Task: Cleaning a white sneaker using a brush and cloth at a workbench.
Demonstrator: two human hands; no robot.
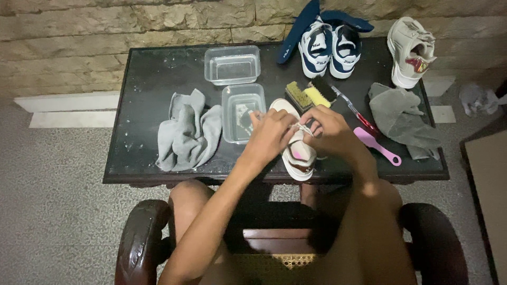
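Hands meet over the white sneaker [297,153] we work on, which lies at the front edge of the dark tabletop [148,74], sole toward us. Our left hand [271,136] curls shut around its upper side, and our right hand [327,129] pinches a thin white lace [305,127] between the fingertips. Two clear plastic tubs crowd the left: the near tub [242,112] just beside our left hand, the far tub [232,64] behind it. Two grey cloths lie apart, one cloth [187,132] left, the other cloth [404,119] right. Just behind the sneaker sit two brushes [310,95] (one yellow-bristled), a toothbrush [356,112] and a pink brush [377,145]. Further back stand a pair of blue-and-white sneakers [330,47], with another white sneaker [411,50] on the right.
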